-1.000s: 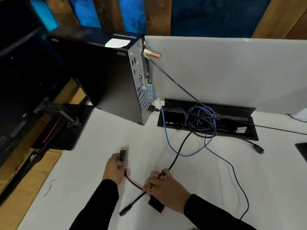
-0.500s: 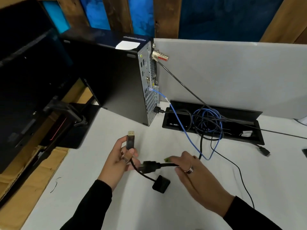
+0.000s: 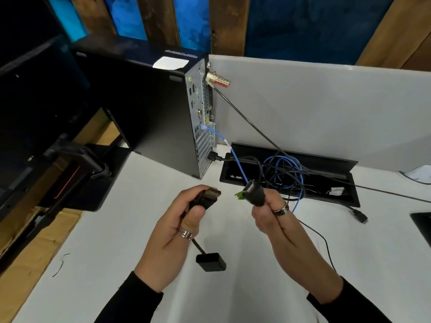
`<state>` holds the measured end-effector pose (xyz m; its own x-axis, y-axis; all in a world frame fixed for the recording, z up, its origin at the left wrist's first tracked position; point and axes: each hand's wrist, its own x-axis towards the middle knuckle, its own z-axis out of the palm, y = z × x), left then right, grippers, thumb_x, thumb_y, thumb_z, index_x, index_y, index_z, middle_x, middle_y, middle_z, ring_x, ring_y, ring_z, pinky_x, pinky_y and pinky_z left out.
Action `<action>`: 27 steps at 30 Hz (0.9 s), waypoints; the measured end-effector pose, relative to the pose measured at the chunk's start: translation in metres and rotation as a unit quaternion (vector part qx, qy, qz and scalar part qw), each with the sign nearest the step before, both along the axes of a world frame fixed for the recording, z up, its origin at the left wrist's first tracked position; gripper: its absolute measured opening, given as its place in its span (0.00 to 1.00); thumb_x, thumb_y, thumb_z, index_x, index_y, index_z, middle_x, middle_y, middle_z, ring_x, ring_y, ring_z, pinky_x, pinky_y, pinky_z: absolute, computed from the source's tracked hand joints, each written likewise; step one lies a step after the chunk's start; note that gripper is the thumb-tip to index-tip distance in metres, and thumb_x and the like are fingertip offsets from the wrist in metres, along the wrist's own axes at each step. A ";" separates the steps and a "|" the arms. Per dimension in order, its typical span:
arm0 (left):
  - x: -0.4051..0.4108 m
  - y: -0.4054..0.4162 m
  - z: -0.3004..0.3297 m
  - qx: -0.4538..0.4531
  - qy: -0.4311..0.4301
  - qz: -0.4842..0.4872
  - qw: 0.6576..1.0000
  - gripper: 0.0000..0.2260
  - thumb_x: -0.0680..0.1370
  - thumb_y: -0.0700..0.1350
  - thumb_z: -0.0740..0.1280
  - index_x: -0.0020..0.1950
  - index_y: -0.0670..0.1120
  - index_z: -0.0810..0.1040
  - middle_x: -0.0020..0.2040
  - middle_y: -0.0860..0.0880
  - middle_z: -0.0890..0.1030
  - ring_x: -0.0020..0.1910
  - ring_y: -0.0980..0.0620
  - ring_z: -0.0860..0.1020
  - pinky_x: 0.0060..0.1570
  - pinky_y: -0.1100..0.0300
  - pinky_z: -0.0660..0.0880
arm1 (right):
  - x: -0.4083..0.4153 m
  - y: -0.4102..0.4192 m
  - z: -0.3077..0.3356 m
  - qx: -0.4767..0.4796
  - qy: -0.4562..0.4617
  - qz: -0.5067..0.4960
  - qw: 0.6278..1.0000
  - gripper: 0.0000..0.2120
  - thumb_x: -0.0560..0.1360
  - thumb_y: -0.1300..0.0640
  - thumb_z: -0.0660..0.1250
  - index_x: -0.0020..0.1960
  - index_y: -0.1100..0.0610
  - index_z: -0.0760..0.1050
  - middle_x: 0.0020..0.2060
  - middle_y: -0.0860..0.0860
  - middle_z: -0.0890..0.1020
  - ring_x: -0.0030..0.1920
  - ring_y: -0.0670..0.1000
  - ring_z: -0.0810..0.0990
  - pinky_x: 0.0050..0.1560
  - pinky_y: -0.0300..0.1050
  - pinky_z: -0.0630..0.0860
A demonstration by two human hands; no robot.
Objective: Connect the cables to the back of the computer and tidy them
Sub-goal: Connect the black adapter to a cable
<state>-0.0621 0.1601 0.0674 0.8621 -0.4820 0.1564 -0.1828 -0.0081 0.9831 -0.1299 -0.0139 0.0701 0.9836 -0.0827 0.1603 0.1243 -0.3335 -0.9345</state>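
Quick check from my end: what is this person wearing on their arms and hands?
Both arms wear long black sleeves, the left sleeve and right sleeve ending at the wrists. The bare left hand has a patterned silver ring; the bare right hand has a dark band ring. No gloves.

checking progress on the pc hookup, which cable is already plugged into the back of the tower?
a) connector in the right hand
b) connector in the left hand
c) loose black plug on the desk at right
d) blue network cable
d: the blue network cable runs into a port on the computer back panel.
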 end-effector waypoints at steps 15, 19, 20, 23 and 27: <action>-0.004 -0.007 0.017 0.001 -0.086 0.001 0.996 0.10 0.76 0.60 0.56 0.53 0.69 0.74 0.45 0.69 0.78 0.43 0.70 0.75 0.46 0.76 0.70 | 0.001 -0.004 -0.004 0.029 -0.027 -0.012 0.999 0.12 0.74 0.33 0.51 0.48 0.33 0.71 0.31 0.44 0.68 0.33 0.46 0.66 0.36 0.49 0.68; -0.003 -0.007 0.016 -0.017 -0.064 0.016 0.998 0.11 0.74 0.63 0.59 0.53 0.66 0.76 0.41 0.65 0.78 0.37 0.65 0.74 0.42 0.70 0.72 | -0.001 -0.004 -0.005 0.028 -0.011 -0.018 0.999 0.06 0.76 0.40 0.53 0.46 0.34 0.69 0.32 0.52 0.68 0.32 0.49 0.66 0.35 0.46 0.67; -0.001 -0.007 0.016 -0.029 -0.045 0.030 0.998 0.11 0.73 0.63 0.61 0.53 0.64 0.76 0.38 0.63 0.77 0.34 0.62 0.72 0.38 0.67 0.72 | -0.001 -0.005 -0.006 0.034 0.001 -0.020 0.999 0.05 0.75 0.42 0.54 0.46 0.34 0.69 0.31 0.50 0.67 0.31 0.47 0.65 0.35 0.45 0.67; 0.006 -0.007 0.022 -0.114 0.055 0.106 0.986 0.10 0.74 0.54 0.63 0.54 0.57 0.77 0.31 0.57 0.68 0.28 0.57 0.64 0.31 0.65 0.68 | 0.002 -0.008 -0.011 0.013 0.045 -0.042 0.998 0.04 0.75 0.42 0.61 0.44 0.32 0.66 0.30 0.45 0.67 0.29 0.43 0.63 0.32 0.35 0.65; 0.016 -0.003 0.030 -0.224 0.121 0.177 0.951 0.09 0.80 0.47 0.56 0.54 0.56 0.75 0.31 0.54 0.63 0.28 0.57 0.59 0.31 0.65 0.65 | 0.002 -0.006 -0.019 0.033 0.106 -0.058 0.992 0.08 0.74 0.40 0.58 0.46 0.43 0.70 0.25 0.42 0.68 0.26 0.42 0.64 0.29 0.31 0.63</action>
<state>-0.0457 0.1575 0.0974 0.9948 -0.0866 0.0531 -0.0138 0.4027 0.9152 -0.1274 -0.0199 0.0513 0.9777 -0.2014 -0.0586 -0.1131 -0.2710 -0.9559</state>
